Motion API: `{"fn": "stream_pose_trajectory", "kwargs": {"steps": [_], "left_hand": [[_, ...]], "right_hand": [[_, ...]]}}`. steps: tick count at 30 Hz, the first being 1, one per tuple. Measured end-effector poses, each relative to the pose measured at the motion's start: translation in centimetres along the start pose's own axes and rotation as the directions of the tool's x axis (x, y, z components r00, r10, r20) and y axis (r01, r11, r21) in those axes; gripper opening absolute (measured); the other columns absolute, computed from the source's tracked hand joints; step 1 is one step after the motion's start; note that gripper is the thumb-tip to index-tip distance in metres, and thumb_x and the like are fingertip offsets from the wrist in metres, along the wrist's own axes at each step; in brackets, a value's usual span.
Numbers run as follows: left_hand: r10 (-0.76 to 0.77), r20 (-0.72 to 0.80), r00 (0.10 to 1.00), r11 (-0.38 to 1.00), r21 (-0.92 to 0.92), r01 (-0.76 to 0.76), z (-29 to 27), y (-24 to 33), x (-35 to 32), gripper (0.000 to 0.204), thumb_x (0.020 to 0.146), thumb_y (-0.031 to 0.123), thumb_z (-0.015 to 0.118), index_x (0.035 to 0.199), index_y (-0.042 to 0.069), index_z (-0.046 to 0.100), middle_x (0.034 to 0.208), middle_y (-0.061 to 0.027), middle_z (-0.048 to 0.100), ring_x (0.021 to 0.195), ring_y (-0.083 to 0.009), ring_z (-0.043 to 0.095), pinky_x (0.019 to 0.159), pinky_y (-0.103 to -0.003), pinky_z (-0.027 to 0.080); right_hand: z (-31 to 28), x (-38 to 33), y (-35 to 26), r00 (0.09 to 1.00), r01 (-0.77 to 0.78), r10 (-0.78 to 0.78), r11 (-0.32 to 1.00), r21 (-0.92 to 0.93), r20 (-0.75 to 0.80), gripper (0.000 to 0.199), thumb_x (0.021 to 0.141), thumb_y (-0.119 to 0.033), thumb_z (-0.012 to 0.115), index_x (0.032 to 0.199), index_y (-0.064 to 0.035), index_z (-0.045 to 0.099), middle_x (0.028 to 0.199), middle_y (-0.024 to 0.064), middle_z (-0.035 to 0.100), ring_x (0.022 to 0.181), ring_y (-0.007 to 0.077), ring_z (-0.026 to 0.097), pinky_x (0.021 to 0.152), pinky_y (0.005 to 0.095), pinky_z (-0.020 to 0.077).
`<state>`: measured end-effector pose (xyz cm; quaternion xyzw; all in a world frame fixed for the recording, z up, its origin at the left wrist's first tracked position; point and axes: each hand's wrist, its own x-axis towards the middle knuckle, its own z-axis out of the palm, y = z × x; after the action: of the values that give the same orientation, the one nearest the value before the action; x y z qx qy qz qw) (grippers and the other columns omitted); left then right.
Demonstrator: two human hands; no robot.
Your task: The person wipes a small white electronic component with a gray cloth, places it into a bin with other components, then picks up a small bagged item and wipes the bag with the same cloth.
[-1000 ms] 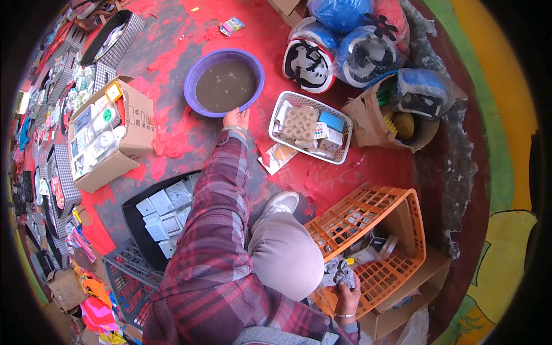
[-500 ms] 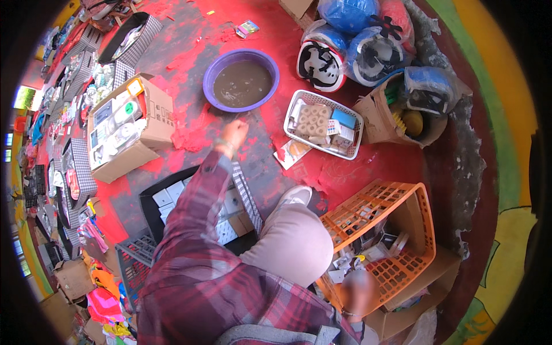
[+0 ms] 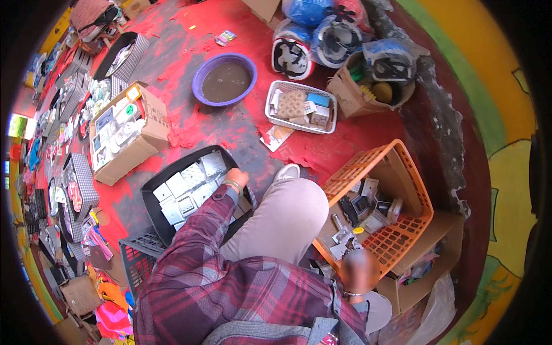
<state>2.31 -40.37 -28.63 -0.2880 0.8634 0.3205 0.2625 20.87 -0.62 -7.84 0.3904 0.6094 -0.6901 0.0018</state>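
Observation:
My left hand (image 3: 236,177) is closed at the right rim of a black fabric bin (image 3: 150,202), with its fingers curled over the edge. White boxes (image 3: 196,174) fill much of the bin, and my forearm hides part of them. At the lower right, my right hand (image 3: 359,272) is a blur beside the near edge of a tipped orange plastic basket (image 3: 418,225). Its fingers cannot be made out. Inside the basket lie small boxes, dark gadgets and packaged items (image 3: 360,204). My bent knee (image 3: 293,208) stands between the two containers.
Ahead, a purple basin (image 3: 250,87) holds murky water. Near it stand a white basket (image 3: 272,118) of rolls and boxes, and a cardboard box (image 3: 352,104). Bagged helmets (image 3: 336,41) lie at the back right. Another cardboard box (image 3: 135,150) of packages is to the left.
My left hand has drawn back from near the basin to the bin's right rim, uncovering more white boxes. The view has shifted slightly, and my right hand stays by the orange basket.

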Motion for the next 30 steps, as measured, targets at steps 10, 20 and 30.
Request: {"fn": "stream_pose_trajectory", "kwargs": {"steps": [10,20,30], "left_hand": [[0.077,-0.179,0.981,0.997,-0.009,-0.079,-1.5,5.2,6.9,0.030,0.076,0.024,0.050,0.080,-0.002,0.065,0.084,-0.0254,0.061,0.086,-0.0404,0.058,0.079,-0.046,0.046],[0.478,0.024,0.878,0.825,0.330,-0.459,3.0,16.9,12.1,0.039,0.081,0.028,0.046,0.078,-0.007,0.063,0.087,-0.0268,0.062,0.076,-0.0363,0.063,0.069,-0.045,0.049],[0.180,0.275,0.944,0.944,-0.317,-0.088,-0.6,16.4,6.0,0.035,0.086,0.038,0.053,0.082,0.003,0.059,0.063,-0.0067,0.058,0.046,-0.0165,0.054,0.041,-0.030,0.044]], "right_hand": [[-2.7,1.9,1.8,0.991,-0.132,0.131,0.983,0.131,0.014,0.042,0.073,-0.014,0.069,0.113,-0.0070,0.056,0.112,0.0103,0.057,0.105,0.0289,0.053,0.092,0.0401,0.0407],[-3.3,3.0,2.4,0.982,-0.177,0.148,0.931,0.319,0.114,0.051,0.076,-0.010,0.062,0.124,-0.0046,0.044,0.105,0.0090,0.058,0.089,0.0214,0.058,0.072,0.0328,0.0490],[-4.7,0.9,-1.0,0.898,-0.197,-0.177,0.656,0.728,0.403,0.086,0.069,-0.042,0.075,0.133,-0.0060,0.031,0.118,0.0188,0.051,0.100,0.0330,0.057,0.080,0.0422,0.0501]]}}
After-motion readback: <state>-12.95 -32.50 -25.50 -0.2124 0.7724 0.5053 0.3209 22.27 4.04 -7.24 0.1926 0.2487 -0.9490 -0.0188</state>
